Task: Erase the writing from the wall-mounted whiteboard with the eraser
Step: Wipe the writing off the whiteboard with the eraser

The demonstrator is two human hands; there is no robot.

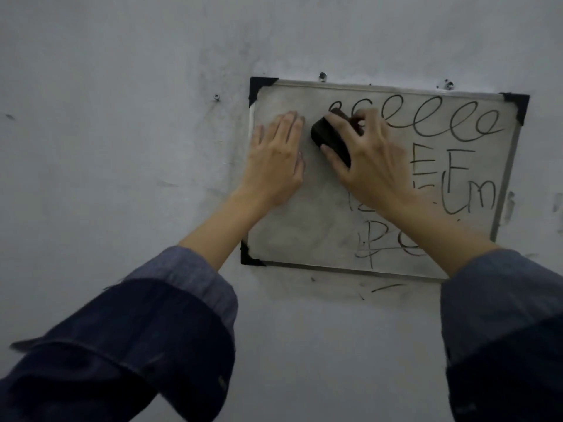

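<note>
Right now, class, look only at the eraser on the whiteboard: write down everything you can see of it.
The eraser is a dark, nearly black block with rounded corners, soft-looking, perhaps foam or felt. It lies tilted against the whiteboard in its upper middle, at the left end of the looped writing. The right hand grips it from above, fingers over its top edge and thumb along its lower side, hiding its right part. The left hand rests flat beside it, not touching.
</note>
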